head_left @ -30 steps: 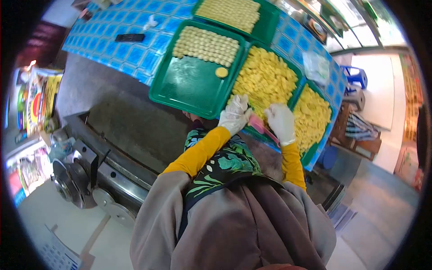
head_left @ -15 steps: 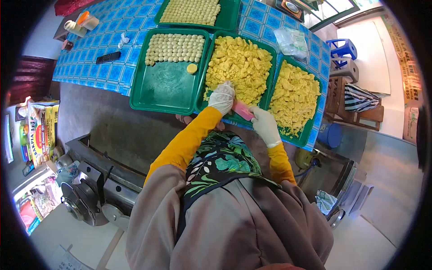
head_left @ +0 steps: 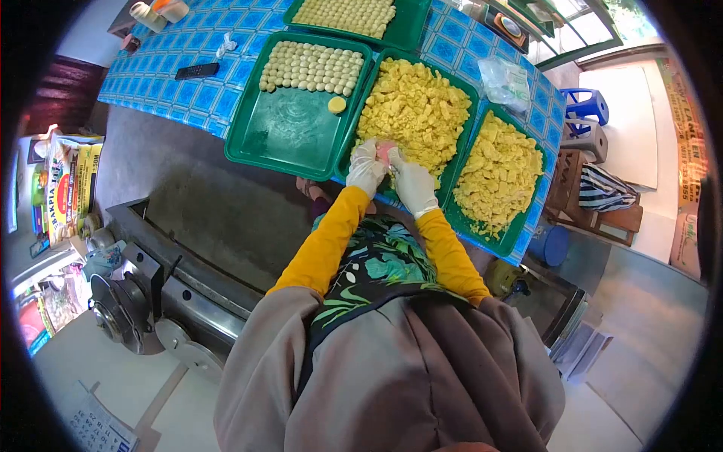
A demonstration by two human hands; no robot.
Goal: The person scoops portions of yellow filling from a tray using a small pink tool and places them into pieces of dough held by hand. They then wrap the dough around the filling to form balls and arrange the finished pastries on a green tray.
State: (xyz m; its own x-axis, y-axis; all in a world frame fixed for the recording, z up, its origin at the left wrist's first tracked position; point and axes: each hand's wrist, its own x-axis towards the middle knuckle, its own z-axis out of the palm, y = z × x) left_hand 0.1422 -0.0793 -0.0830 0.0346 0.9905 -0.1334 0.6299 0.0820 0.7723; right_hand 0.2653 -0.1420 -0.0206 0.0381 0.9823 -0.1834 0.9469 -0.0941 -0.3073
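Both my hands wear white gloves and meet at the near edge of a green tray heaped with crumbly yellow dough. My right hand grips a pink flat tool, which looks like a scraper and is mostly covered by the fingers. Curled against the tool's other side is my left hand; what lies inside its fingers is hidden. In the green tray to the left, small pale dough balls stand in rows, with one yellow round piece just below them.
A second tray of yellow dough stands at the right, and another tray of pale balls at the back. On the blue checked tablecloth lie a black remote and a plastic bag. A metal machine stands lower left.
My right hand has moved left and up with the pink tool, from beside the left hand until both meet. The camera view has shifted slightly.
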